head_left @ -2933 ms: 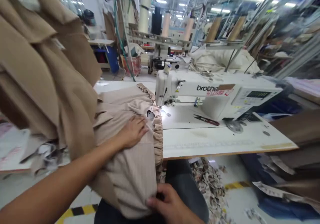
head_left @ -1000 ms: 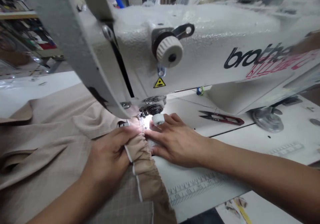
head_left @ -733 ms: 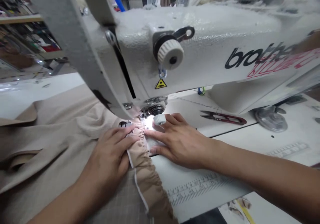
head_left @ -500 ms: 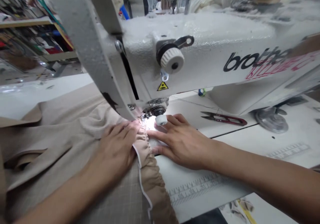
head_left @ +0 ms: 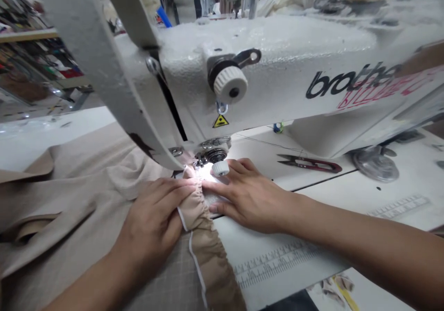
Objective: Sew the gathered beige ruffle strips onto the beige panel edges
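A gathered tan ruffle strip (head_left: 218, 265) with a white-edged side lies along the edge of a beige checked fabric (head_left: 100, 163) and runs up under the needle area of a white sewing machine (head_left: 277, 80). My left hand (head_left: 149, 223) lies flat over fabric and ruffle, fingertips on the gathers just in front of the needle area. From the right, my right hand (head_left: 256, 200) rests on the machine bed with fingers spread, its index fingertip at the ruffle's gathered edge. A white knob (head_left: 220, 167) covers part of its fingers. Bright light washes out the stitching spot.
Red-handled thread snips (head_left: 312, 163) lie on the bed behind my right forearm, near a clear round plastic piece (head_left: 376, 165). Printed ruler scales (head_left: 274, 265) mark the table. A white machine guard arm (head_left: 104, 70) slants down at the left of the needle.
My left hand has drawn slightly back and left from the needle, and more of the gathers show. My right hand stays at the ruffle edge. The view has shifted a little.
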Available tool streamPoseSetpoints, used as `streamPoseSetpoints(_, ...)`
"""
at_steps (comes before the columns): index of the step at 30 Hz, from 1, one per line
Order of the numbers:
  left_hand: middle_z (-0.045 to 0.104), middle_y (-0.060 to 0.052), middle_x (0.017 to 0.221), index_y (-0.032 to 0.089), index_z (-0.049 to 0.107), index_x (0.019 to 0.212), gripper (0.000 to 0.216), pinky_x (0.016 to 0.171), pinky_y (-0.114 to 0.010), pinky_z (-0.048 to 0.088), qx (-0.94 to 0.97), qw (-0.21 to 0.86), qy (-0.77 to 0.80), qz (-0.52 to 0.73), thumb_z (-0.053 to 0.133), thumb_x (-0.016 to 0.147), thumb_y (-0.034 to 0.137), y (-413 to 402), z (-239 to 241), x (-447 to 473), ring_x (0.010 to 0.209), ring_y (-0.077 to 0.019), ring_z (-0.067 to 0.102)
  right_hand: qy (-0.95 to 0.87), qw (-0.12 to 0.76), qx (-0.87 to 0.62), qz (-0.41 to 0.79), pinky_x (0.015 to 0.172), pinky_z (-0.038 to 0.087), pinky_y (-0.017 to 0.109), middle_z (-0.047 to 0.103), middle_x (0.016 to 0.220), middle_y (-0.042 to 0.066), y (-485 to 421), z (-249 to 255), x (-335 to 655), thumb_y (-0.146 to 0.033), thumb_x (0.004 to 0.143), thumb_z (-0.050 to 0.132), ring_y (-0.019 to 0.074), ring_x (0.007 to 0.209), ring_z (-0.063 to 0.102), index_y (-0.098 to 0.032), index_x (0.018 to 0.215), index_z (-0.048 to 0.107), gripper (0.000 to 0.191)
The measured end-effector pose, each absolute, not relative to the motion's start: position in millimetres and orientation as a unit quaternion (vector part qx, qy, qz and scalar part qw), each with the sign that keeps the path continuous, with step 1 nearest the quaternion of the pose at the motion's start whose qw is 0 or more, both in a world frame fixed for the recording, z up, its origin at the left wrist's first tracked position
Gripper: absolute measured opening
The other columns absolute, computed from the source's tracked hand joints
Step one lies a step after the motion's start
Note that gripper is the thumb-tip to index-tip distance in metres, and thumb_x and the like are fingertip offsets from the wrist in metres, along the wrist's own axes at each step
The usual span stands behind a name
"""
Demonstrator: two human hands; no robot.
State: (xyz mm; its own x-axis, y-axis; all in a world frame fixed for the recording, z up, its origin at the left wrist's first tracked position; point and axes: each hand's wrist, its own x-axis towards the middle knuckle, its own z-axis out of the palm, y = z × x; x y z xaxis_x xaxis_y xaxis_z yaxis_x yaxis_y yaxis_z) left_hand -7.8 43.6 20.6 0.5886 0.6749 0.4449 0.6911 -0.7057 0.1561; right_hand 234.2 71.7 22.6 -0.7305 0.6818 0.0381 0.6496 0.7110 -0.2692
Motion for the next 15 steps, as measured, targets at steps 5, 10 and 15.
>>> streamPoseSetpoints(5, 0.075, -0.008, 0.122, 0.021, 0.06, 0.124, 0.031, 0.093, -0.044, 0.05, -0.902, 0.048, -0.377, -0.204, 0.04, 0.101, 0.016, 44.5, 15.1, -7.2, 0.11, -0.0268, 0.068, -0.923, 0.067, -0.361, 0.117, 0.111, 0.028, 0.049, 0.054, 0.143, 0.012, 73.2, 20.0, 232.9, -0.052, 0.107, 0.047, 0.0318, 0.131, 0.041, -0.028, 0.156, 0.046, 0.054)
streamPoseSetpoints(10, 0.073, -0.012, 0.115, 0.013, 0.064, 0.118, 0.031, 0.088, -0.043, 0.047, -0.928, 0.097, -0.316, -0.173, 0.037, 0.104, 0.014, 51.3, 18.6, -9.2, 0.103, -0.0279, 0.064, -0.922, 0.063, -0.361, 0.126, 0.113, 0.028, 0.051, 0.055, 0.145, 0.012, 72.3, 19.1, 231.7, -0.051, 0.108, 0.045, 0.0333, 0.137, 0.04, -0.029, 0.157, 0.046, 0.053)
streamPoseSetpoints(15, 0.067, -0.014, 0.129, 0.013, 0.062, 0.125, 0.031, 0.098, -0.046, 0.043, -0.922, 0.049, -0.336, -0.186, 0.041, 0.103, 0.009, 47.0, 8.4, -16.6, 0.118, -0.0296, 0.057, -0.917, 0.086, -0.349, 0.172, 0.116, 0.031, 0.053, 0.058, 0.145, 0.011, 78.0, 25.6, 239.0, -0.048, 0.107, 0.051, 0.0334, 0.137, 0.045, -0.03, 0.149, 0.056, 0.047)
